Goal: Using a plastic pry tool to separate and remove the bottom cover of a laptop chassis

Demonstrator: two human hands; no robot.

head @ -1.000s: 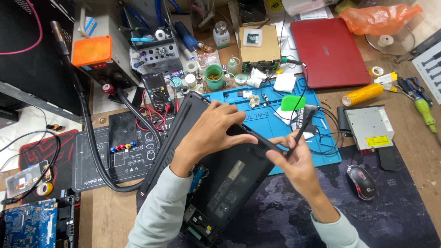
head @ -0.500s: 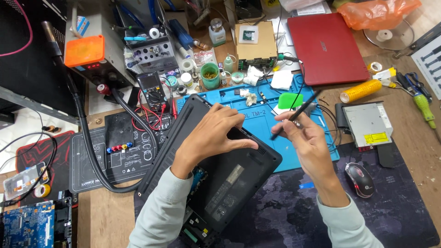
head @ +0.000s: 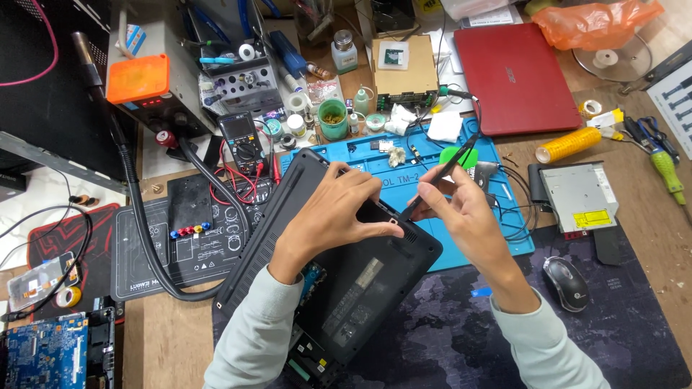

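Observation:
A black laptop (head: 360, 284) lies bottom-up and slanted across the workbench, partly opened at its near end. My left hand (head: 335, 216) grips its far right edge with fingers curled over the casing. My right hand (head: 465, 220) holds a thin black pry tool (head: 441, 173) like a pen, its lower tip touching the laptop's edge right beside my left fingertips. The tool's upper end points toward a green pick (head: 453, 155) on the blue work mat (head: 497, 216).
A red laptop (head: 515, 75) lies at the back right. An optical drive (head: 580, 194), a yellow tape roll (head: 567, 144) and screwdrivers (head: 667, 162) sit right. A black mouse (head: 566, 282) rests near my right forearm. A multimeter (head: 244, 137), a soldering station (head: 140, 83), a black hose (head: 140, 216) stand left.
My right hand has brought the pry tool down from above the mat so its tip now meets the laptop's edge. My left hand has shifted its grip toward that same edge.

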